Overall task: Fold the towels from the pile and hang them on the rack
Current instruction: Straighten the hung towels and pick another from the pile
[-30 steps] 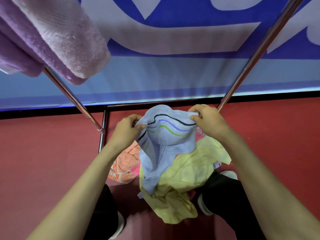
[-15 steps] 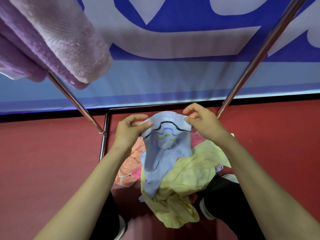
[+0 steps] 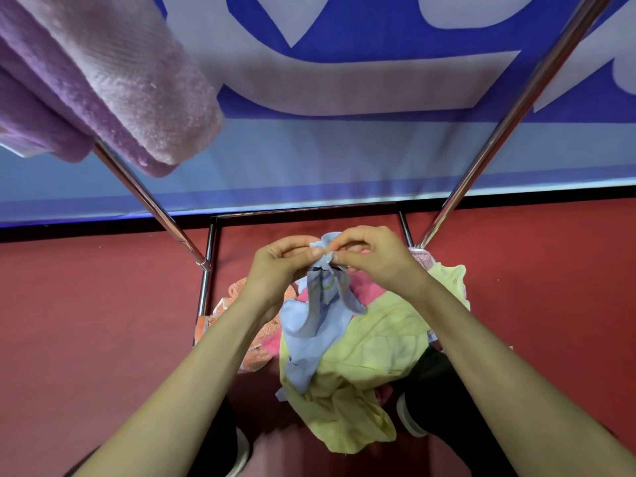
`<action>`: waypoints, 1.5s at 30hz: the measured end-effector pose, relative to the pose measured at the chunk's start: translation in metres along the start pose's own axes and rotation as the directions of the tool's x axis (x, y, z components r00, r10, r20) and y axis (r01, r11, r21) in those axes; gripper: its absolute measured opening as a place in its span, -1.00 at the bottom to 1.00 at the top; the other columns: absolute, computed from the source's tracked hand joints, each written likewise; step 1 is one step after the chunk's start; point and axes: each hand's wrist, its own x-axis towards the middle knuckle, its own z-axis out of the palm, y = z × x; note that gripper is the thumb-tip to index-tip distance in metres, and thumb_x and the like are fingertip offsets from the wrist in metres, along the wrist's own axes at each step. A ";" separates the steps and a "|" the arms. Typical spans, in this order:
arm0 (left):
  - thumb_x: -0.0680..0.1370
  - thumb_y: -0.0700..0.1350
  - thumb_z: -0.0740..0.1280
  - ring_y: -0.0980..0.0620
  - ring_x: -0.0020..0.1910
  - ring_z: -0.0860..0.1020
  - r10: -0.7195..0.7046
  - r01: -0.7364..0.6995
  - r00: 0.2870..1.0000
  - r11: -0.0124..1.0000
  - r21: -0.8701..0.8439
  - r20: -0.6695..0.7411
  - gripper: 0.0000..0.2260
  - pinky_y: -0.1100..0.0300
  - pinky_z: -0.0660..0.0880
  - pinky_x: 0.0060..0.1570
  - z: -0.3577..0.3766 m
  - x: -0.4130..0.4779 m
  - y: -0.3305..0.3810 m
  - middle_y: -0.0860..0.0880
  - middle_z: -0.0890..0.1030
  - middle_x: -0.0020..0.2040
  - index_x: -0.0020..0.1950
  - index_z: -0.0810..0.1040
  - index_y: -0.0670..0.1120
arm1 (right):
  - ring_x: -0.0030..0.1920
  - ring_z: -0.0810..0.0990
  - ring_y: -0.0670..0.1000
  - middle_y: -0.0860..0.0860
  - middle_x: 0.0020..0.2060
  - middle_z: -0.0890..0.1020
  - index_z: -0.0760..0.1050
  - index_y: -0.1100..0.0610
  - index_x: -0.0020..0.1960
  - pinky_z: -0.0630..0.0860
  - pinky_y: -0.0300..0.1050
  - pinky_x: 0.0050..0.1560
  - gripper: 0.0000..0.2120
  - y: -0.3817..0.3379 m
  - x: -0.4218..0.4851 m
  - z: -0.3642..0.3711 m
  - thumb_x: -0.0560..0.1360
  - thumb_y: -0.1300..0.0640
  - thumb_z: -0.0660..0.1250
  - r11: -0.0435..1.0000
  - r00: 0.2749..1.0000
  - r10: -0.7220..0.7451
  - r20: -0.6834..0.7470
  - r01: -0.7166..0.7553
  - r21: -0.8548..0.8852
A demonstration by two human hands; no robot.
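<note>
Pinching the bunched top edge of the light blue towel [image 3: 311, 325] with both the left hand [image 3: 278, 266] and the right hand [image 3: 375, 259], fingertips nearly meeting. Held above the pile, lower end trailing down onto a crumpled yellow towel [image 3: 375, 356]. To the left of that, an orange towel [image 3: 254, 356]; just behind, a pink towel [image 3: 363, 287]. All heaped on the red floor [image 3: 86, 321], inside the rack [image 3: 148, 197] base. Far left and high up, draped over the rack's slanted pole, a folded purple towel [image 3: 103, 74].
</note>
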 end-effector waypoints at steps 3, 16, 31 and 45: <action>0.49 -0.30 0.37 0.05 -0.21 0.65 -0.015 0.014 0.999 0.999 0.029 0.039 -0.85 0.26 0.56 -0.15 0.000 -0.001 0.000 -0.06 0.69 -0.18 0.05 0.61 -0.21 | -0.19 0.59 0.00 0.02 -0.16 0.59 0.60 -0.14 -0.24 0.54 -0.11 -0.01 -0.76 0.004 0.002 0.004 0.36 0.21 0.52 0.996 0.995 -0.055 -0.085 0.048 -0.077; 0.38 -0.19 0.46 -0.01 -0.08 0.64 0.152 -0.160 0.983 0.984 0.079 0.099 -0.76 0.17 0.52 -0.01 0.001 -0.007 0.009 -0.12 0.70 -0.06 0.03 0.64 -0.17 | -0.34 0.54 -0.16 0.05 -0.27 0.59 0.54 0.13 -0.16 0.46 -0.37 -0.29 -0.83 0.001 0.004 0.000 0.40 0.35 0.46 0.930 0.995 0.081 -0.065 -0.052 0.364; 0.19 0.03 0.64 0.10 -0.21 0.62 0.056 -0.069 0.877 0.998 0.010 0.477 -0.65 0.28 0.54 -0.09 -0.033 -0.018 0.041 -0.01 0.67 -0.22 -0.11 0.70 -0.06 | 0.15 0.51 -0.21 -0.13 0.14 0.54 0.45 0.10 0.25 0.39 -0.42 0.18 -0.55 0.026 0.005 -0.012 0.43 0.40 0.41 0.994 0.973 -0.018 0.231 -0.008 0.110; 0.55 -0.31 0.31 0.20 -0.18 0.54 0.289 -0.272 0.950 0.952 0.137 -0.116 -0.85 0.36 0.44 -0.10 -0.023 -0.042 0.033 0.10 0.62 -0.19 0.01 0.56 -0.08 | -0.26 0.39 -0.21 -0.12 -0.26 0.39 0.56 0.18 -0.06 0.29 -0.40 -0.18 -0.91 -0.011 -0.026 -0.050 0.47 0.18 0.43 0.901 0.972 -0.198 -0.127 0.129 -0.414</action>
